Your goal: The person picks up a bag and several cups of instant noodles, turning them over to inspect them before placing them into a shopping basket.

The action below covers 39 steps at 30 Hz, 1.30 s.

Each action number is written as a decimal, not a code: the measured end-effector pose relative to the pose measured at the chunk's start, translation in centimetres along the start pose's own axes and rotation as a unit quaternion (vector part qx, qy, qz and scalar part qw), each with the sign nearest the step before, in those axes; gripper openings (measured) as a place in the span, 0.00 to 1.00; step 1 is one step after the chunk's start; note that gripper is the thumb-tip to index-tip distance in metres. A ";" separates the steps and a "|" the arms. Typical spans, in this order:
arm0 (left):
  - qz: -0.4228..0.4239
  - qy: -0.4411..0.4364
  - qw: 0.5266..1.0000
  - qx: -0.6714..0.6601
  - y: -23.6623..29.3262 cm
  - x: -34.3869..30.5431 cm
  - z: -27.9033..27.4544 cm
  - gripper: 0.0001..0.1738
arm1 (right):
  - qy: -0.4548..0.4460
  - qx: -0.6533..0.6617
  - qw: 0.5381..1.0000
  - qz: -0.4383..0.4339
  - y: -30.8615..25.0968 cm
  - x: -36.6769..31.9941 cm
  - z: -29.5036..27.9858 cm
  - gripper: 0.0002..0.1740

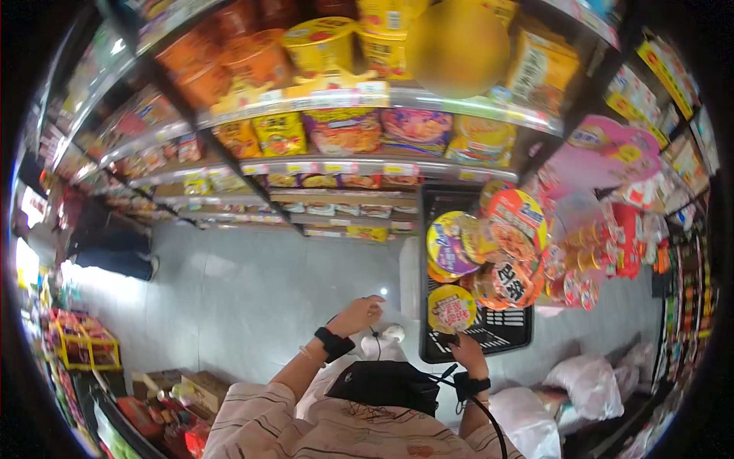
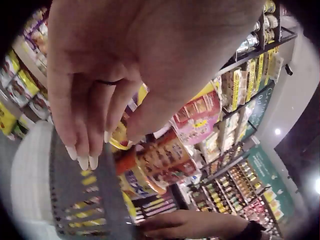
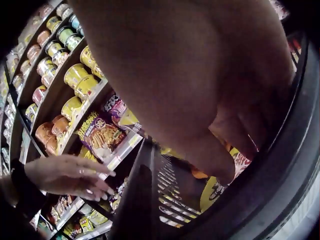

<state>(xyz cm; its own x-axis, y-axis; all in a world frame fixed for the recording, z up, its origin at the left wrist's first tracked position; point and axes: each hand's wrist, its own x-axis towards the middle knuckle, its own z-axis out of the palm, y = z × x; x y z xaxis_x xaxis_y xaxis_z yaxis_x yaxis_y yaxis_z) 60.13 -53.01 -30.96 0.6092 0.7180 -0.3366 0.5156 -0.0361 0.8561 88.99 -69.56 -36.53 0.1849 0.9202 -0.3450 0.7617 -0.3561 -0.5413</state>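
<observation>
A black slotted basket (image 1: pixel 521 325) stands on the floor before me, holding several lidded instant noodle bowls. At its near end lies a yellow-lidded noodle bowl (image 1: pixel 451 307). My right hand (image 1: pixel 470 355) reaches over the near rim and grips this bowl's edge, and its thumb lies at the yellow lid (image 3: pixel 210 194) in the right wrist view. My left hand (image 1: pixel 357 316) hovers left of the basket with loosely bent fingers and nothing in them. Above the other bowls are a purple-and-yellow lid (image 1: pixel 451 243) and an orange-red lid (image 1: pixel 516 222).
Shelves (image 1: pixel 306 99) of noodle bowls and bags run along the front. A pink display (image 1: pixel 612 153) with hanging packs stands right of the basket. White sacks (image 1: pixel 585 386) lie at the lower right. A person's dark-clothed legs (image 1: pixel 111 237) show at left, and cartons (image 1: pixel 183 390) sit lower left.
</observation>
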 end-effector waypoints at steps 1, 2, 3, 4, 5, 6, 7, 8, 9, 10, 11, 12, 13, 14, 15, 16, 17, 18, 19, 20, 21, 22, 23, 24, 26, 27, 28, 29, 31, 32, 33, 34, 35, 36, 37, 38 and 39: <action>-0.019 0.031 0.999 -0.004 -1.1 -1.7 -1.3 0.17 | -0.021 -0.002 1.000 -0.002 -0.7 -0.1 -0.4 0.23; -0.032 0.065 0.997 -0.023 -2.1 -3.5 -2.4 0.17 | -0.041 -0.005 0.999 -0.004 -1.3 -0.1 -0.7 0.24; -0.045 0.099 0.993 -0.042 -3.0 -5.4 -3.2 0.17 | -0.022 0.012 0.999 -0.035 -1.4 -0.3 -0.5 0.23; -0.056 0.133 0.988 -0.063 -4.0 -7.5 -3.9 0.17 | -0.002 0.035 0.997 -0.065 -2.2 -0.4 -0.7 0.22; -0.050 0.167 0.979 -0.108 -5.8 -9.5 -4.4 0.17 | -0.003 0.023 0.999 -0.047 -3.2 -0.7 -1.0 0.22; -0.043 0.201 0.966 -0.153 -8.2 -11.4 -4.8 0.16 | -0.006 0.010 0.999 -0.030 -4.5 -0.9 -1.4 0.22; -0.036 0.238 0.950 -0.198 -9.4 -13.7 -5.0 0.16 | 0.039 -0.002 0.995 -0.088 -4.9 -1.1 -1.0 0.21; -0.052 0.278 0.931 -0.231 -10.4 -16.2 -5.1 0.16 | 0.048 -0.003 0.994 -0.094 -5.5 -1.0 -0.7 0.20; -0.066 0.318 0.909 -0.262 -10.9 -18.9 -5.4 0.16 | 0.056 -0.002 0.993 -0.101 -7.1 -1.3 -1.0 0.19; -0.078 0.357 0.883 -0.293 -11.5 -21.4 -5.7 0.16 | 0.065 -0.001 0.992 -0.108 -8.8 -1.5 -1.3 0.18; -0.091 0.391 0.861 -0.312 -12.2 -23.9 -5.6 0.16 | 0.084 -0.019 0.987 -0.135 -10.4 -1.7 -1.5 0.17; -0.103 0.421 0.838 -0.331 -13.0 -26.4 -5.3 0.17 | 0.105 -0.036 0.981 -0.160 -12.0 -1.8 -1.6 0.17; -0.113 0.449 0.815 -0.349 -13.7 -28.6 -5.0 0.17 | 0.121 -0.025 0.974 -0.193 -13.6 -1.9 -1.6 0.16; -0.121 0.471 0.799 -0.355 -14.5 -30.7 -4.6 0.16 | 0.081 0.029 0.986 -0.143 -15.2 -2.3 -1.7 0.16; -0.129 0.490 0.783 -0.360 -15.1 -32.7 -4.2 0.16 | 0.093 0.013 0.982 -0.165 -16.5 -2.4 -1.5 0.16; -0.137 0.507 0.769 -0.365 -15.7 -34.6 -3.9 0.16 | 0.105 -0.003 0.977 -0.184 -17.7 -2.8 -1.3 0.16; -0.137 0.521 0.757 -0.370 -16.3 -36.2 -3.5 0.16 | 0.068 0.029 0.987 -0.140 -18.7 -3.2 -1.3 0.17; -0.137 0.534 0.746 -0.374 -16.7 -37.8 -3.0 0.16 | 0.075 0.036 0.982 -0.167 -19.7 -3.7 -1.0 0.16; -0.137 0.545 0.735 -0.379 -17.0 -39.2 -2.6 0.16 | 0.082 0.043 0.977 -0.193 -20.3 -4.0 -0.6 0.16; -0.140 0.552 0.726 -0.384 -17.3 -40.4 -2.3 0.15 | 0.090 0.051 0.971 -0.218 -20.6 -4.2 -0.2 0.16; -0.142 0.559 0.718 -0.390 -17.5 -41.4 -2.0 0.15 | 0.116 0.022 0.959 -0.257 -21.3 -4.6 0.2 0.15; -0.146 0.562 0.711 -0.397 -17.6 -42.2 -1.5 0.15 | 0.106 0.031 0.959 -0.259 -21.8 -5.2 0.6 0.16; -0.149 0.567 0.706 -0.397 -17.7 -42.8 -1.0 0.15 | 0.097 0.038 0.960 -0.259 -22.4 -5.7 0.8 0.16; -0.152 0.569 0.703 -0.398 -17.4 -43.3 -0.7 0.15 | 0.088 0.046 0.961 -0.257 -23.1 -6.3 0.8 0.16; -0.159 0.565 0.700 -0.407 -17.7 -43.8 0.3 0.15 | 0.083 0.055 0.962 -0.256 -22.9 -6.7 1.4 0.16; -0.162 0.561 0.699 -0.413 -18.0 -43.8 0.7 0.15 | 0.083 0.057 0.961 -0.258 -22.9 -7.0 1.6 0.16; -0.165 0.556 0.699 -0.419 -18.3 -43.8 0.9 0.15 | 0.085 0.060 0.960 -0.260 -23.0 -7.1 1.6 0.16; -0.164 0.551 0.701 -0.422 -18.4 -43.6 1.0 0.14 | 0.086 0.067 0.960 -0.257 -23.1 -7.5 1.4 0.15; -0.164 0.540 0.707 -0.427 -18.3 -43.2 1.0 0.14 | 0.090 0.083 0.961 -0.247 -23.3 -8.4 1.0 0.15; -0.160 0.539 0.711 -0.423 -18.2 -43.0 0.9 0.14 | 0.100 0.084 0.961 -0.242 -22.7 -8.3 0.9 0.15; -0.155 0.536 0.716 -0.420 -18.0 -42.6 0.5 0.14 | 0.113 0.084 0.962 -0.236 -21.7 -8.0 1.0 0.14; -0.149 0.527 0.726 -0.416 -17.8 -41.9 0.1 0.14 | 0.131 0.084 0.962 -0.225 -20.5 -7.9 0.9 0.14; -0.145 0.524 0.733 -0.409 -17.6 -41.3 -0.3 0.14 | 0.160 0.069 0.953 -0.249 -20.0 -7.8 0.7 0.14; -0.140 0.516 0.743 -0.402 -17.6 -40.6 -0.9 0.14 | 0.165 0.082 0.952 -0.246 -20.0 -8.0 0.2 0.14; -0.132 0.504 0.757 -0.394 -17.6 -39.7 -1.3 0.14 | 0.174 0.094 0.951 -0.239 -20.1 -8.4 -0.4 0.15; -0.134 0.489 0.770 -0.387 -17.2 -38.8 -1.9 0.14 | 0.185 0.107 0.949 -0.232 -19.9 -8.8 -1.0 0.15; -0.130 0.472 0.785 -0.381 -16.8 -37.9 -2.2 0.14 | 0.192 0.104 0.952 -0.215 -19.4 -9.1 -1.7 0.15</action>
<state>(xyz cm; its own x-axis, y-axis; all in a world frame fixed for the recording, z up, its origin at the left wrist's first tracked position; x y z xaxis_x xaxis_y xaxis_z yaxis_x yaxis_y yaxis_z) 27.05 -78.05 -31.74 -0.3598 0.8401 -0.4058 -0.1794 0.3646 0.9137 73.60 -70.75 -21.57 0.1275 0.9657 0.2264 0.6856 0.0791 -0.7236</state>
